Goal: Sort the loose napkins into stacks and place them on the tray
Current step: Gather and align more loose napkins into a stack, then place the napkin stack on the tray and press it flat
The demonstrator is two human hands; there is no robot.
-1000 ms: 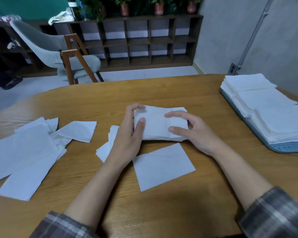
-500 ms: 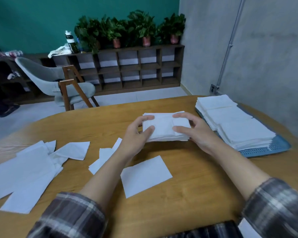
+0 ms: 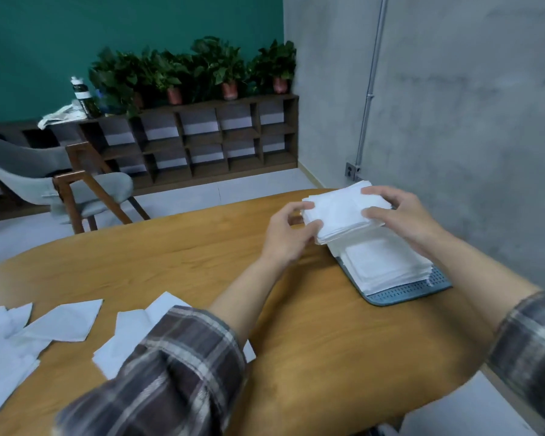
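Napkin stack [image 3: 343,215] is now up off mid-table and over the far end of the tray [image 3: 406,294], left hand [image 3: 287,240] and right hand [image 3: 403,218] pinching its ends, so letting go unevenly could slide sheets off crooked.

White napkins [image 3: 343,212]; blue-grey tray [image 3: 406,294] w/ dotted texture; plaid sleeve [image 3: 177,366]; teal wall [image 3: 123,26].

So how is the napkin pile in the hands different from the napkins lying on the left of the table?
The held stack is thick and squared up; the loose napkins lie thin, scattered and overlapping. The held stack is gripped by the left hand and right hand over the tray; the loose napkins rest on the table, untouched. Both are white.
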